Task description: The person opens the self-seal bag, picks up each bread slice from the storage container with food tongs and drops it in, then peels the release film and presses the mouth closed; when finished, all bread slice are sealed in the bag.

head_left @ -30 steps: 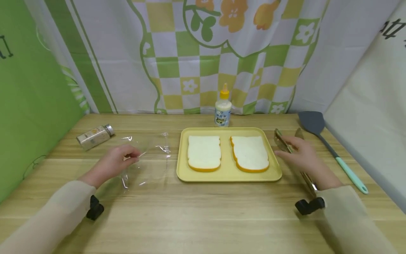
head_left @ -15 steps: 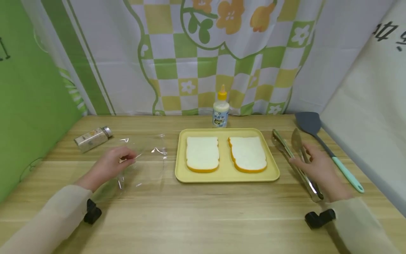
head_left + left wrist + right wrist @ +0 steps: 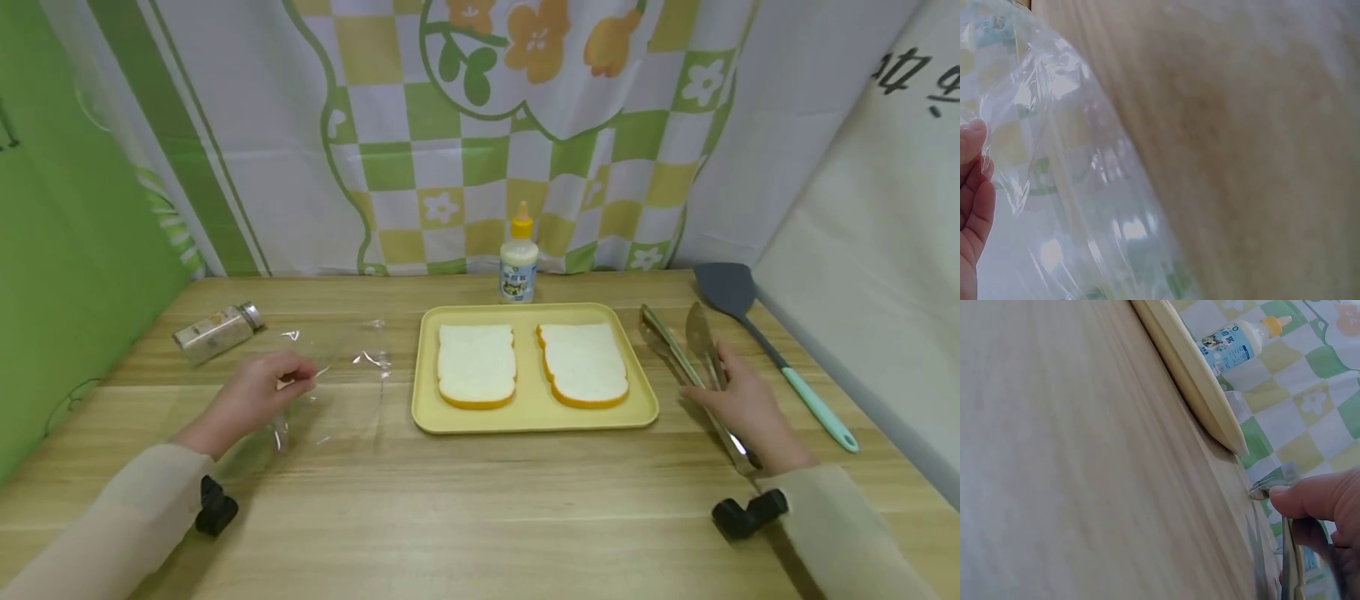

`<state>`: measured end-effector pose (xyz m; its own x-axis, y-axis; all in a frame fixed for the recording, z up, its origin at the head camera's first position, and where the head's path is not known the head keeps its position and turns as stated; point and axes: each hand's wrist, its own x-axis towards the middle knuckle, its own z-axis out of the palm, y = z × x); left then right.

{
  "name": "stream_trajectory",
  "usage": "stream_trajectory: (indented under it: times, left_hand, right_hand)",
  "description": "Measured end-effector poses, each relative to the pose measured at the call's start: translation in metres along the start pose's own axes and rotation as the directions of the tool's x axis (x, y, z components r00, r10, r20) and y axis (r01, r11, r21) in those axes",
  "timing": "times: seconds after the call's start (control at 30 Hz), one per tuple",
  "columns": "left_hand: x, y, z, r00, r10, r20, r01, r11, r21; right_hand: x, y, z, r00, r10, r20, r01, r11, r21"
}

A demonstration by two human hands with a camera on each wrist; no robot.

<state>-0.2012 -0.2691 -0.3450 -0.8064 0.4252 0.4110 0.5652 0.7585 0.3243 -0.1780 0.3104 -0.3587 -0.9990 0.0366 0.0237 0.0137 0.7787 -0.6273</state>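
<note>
- Left hand (image 3: 258, 387): thumb and forefinger pinched together on the edge of a clear plastic bag (image 3: 367, 360).
- Right hand (image 3: 750, 408): thumb to one side of a pair of metal tongs (image 3: 677, 352), fingers curled about the other; firmness of hold cannot be told.
- Hands: well apart, one to each side of the tray.
- Plastic bag: spread out between the left hand and the tray, creased, with bright glints.
- Tongs: beneath the right hand, just right of the tray, arms spread apart, tips pointing away from the person.
- Sleeves (image 3: 105, 521): two, cream, each with a black wrist camera (image 3: 750, 512) below the cuff.
- Tray (image 3: 528, 367): pale yellow, rectangular, rounded corners, between the hands.
- Bread slices, two, on the tray: left slice (image 3: 477, 365) nearly square to it; right slice (image 3: 583, 364) slightly turned; brown crusts.
- Squeeze bottle (image 3: 517, 268): upright behind the tray, yellow cap, blue label.
- Shaker jar (image 3: 217, 333): on its side, beyond the left hand.
- Spatula (image 3: 813, 404): dark head, mint handle, far right.
- Table (image 3: 480, 517): light wood grain.
- Backcloth (image 3: 487, 158): green, yellow and white checks, orange flowers.
- Side cloths: green (image 3: 67, 250) at left; white (image 3: 862, 233) at right, dark lettering.
</note>
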Motion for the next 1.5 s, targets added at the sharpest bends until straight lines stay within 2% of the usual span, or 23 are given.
stream_trajectory:
  times: [0.2, 0.43, 0.7, 0.93, 1.1, 1.27, 1.5]
  left_hand:
    - [0.001, 0.002, -0.004, 1.000, -0.012, -0.011, 0.012, 1.000, -0.003]
    - [0.003, 0.002, -0.003, 1.000, 0.013, -0.012, -0.013, 1.000, 0.007]
    - [0.003, 0.005, -0.003, 1.000, -0.015, 0.016, 0.015, 1.000, 0.001]
    - [0.004, 0.005, -0.004, 1.000, -0.003, 0.013, 0.003, 1.000, 0.018]
    - [0.004, 0.006, -0.004, 1.000, -0.003, 0.015, 0.002, 1.000, 0.024]
    - [0.003, 0.005, -0.004, 1.000, -0.011, 0.018, 0.011, 1.000, 0.017]
    - [0.001, 0.006, -0.003, 0.999, -0.036, 0.034, 0.035, 0.999, 0.010]
  right_hand:
    - [0.004, -0.004, -0.002, 1.000, 0.018, 0.011, -0.018, 1.000, -0.001]
    - [0.003, -0.005, -0.004, 0.998, 0.063, 0.023, -0.063, 0.998, 0.020]
    - [0.002, -0.006, -0.006, 0.999, 0.046, 0.000, -0.045, 0.998, 0.039]
    - [0.001, -0.016, -0.009, 0.999, 0.033, -0.002, -0.033, 0.998, 0.047]
    - [0.001, -0.030, -0.010, 0.999, -0.008, -0.032, 0.008, 1.000, 0.008]
    - [0.000, -0.045, -0.006, 0.997, -0.058, -0.054, 0.061, 0.997, 0.057]
    - [-0.001, -0.063, 0.002, 0.994, -0.110, -0.029, 0.112, 0.989, 0.096]
